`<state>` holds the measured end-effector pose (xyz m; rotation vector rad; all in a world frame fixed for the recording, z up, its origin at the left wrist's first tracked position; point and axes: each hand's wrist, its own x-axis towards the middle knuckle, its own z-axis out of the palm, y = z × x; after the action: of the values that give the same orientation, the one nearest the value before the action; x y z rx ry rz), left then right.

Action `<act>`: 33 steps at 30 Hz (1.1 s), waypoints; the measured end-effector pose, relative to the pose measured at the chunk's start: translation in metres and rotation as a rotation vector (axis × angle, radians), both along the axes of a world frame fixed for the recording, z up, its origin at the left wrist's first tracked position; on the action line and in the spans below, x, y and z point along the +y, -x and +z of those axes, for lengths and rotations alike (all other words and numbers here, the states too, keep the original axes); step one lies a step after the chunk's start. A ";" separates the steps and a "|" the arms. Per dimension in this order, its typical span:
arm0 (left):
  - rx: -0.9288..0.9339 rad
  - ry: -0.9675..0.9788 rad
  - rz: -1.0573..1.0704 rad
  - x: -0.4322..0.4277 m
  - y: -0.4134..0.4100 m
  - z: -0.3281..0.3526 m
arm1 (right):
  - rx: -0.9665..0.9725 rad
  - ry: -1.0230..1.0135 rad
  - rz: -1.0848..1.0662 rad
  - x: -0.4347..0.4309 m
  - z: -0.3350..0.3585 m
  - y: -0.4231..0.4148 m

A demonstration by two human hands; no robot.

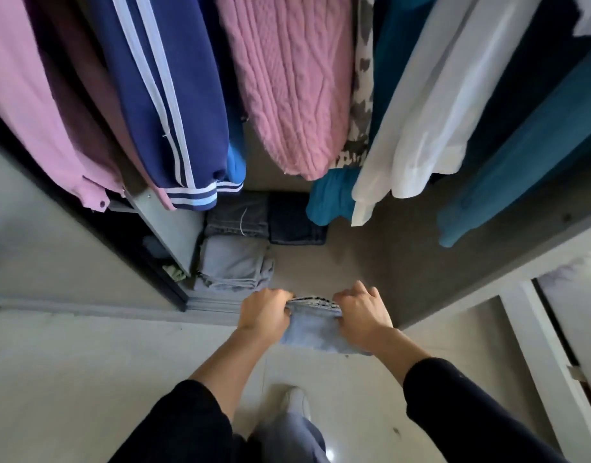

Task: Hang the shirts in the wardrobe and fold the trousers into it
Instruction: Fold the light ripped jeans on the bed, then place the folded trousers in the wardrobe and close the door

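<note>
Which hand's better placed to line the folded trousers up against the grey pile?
Left, probably. Both hands grip the folded light-blue trousers, but the left hand holds the edge nearest the grey pile; the right hand is on the far side.

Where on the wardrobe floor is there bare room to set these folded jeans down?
The wardrobe floor is bare right of the grey trousers and in front of the navy pair, below the white shirt. Set the folded jeans there. The left corner is crowded with those and the dark grey pair.
</note>
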<state>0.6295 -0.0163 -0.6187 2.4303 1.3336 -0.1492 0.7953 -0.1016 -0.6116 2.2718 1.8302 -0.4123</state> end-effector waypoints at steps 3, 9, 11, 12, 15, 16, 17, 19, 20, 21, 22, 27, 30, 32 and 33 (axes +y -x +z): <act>-0.017 -0.001 0.032 0.035 -0.012 -0.067 | -0.051 0.016 -0.076 0.037 -0.052 -0.005; -0.142 -0.058 0.012 0.109 -0.045 -0.203 | -0.043 -0.007 -0.238 0.111 -0.172 -0.029; -0.197 -0.084 0.003 0.130 -0.057 -0.229 | -0.057 -0.044 -0.271 0.128 -0.203 -0.042; -0.232 -0.110 0.001 0.139 -0.063 -0.244 | -0.064 -0.071 -0.286 0.137 -0.221 -0.048; -0.336 -0.176 -0.015 0.162 -0.077 -0.283 | -0.089 -0.197 -0.310 0.152 -0.269 -0.064; -0.348 -0.173 -0.023 0.164 -0.078 -0.294 | -0.085 -0.214 -0.320 0.153 -0.284 -0.065; -0.327 -0.155 -0.037 0.165 -0.078 -0.312 | -0.071 -0.210 -0.331 0.153 -0.305 -0.066; -0.232 -0.068 -0.063 0.157 -0.074 -0.352 | -0.028 -0.170 -0.360 0.150 -0.344 -0.064; -0.175 0.002 -0.063 0.152 -0.070 -0.372 | -0.007 -0.131 -0.369 0.148 -0.363 -0.061; -0.129 0.087 -0.049 0.146 -0.065 -0.389 | 0.013 -0.085 -0.371 0.146 -0.378 -0.057; -0.089 0.175 -0.032 0.142 -0.062 -0.405 | 0.032 -0.037 -0.371 0.145 -0.394 -0.055; 0.019 0.339 -0.075 0.141 -0.059 -0.435 | 0.222 -0.027 -0.469 0.139 -0.436 -0.054; 0.019 0.381 -0.040 0.150 -0.064 -0.441 | 0.303 -0.019 -0.441 0.139 -0.443 -0.062; -0.006 0.403 0.025 0.157 -0.069 -0.443 | 0.347 0.048 -0.396 0.139 -0.445 -0.068; -0.014 0.418 0.046 0.158 -0.070 -0.443 | 0.364 0.093 -0.383 0.139 -0.444 -0.069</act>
<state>0.6991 0.1418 -1.0618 2.0454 1.2104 -0.3600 0.8645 0.0371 -1.0554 2.6126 1.4593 -1.0080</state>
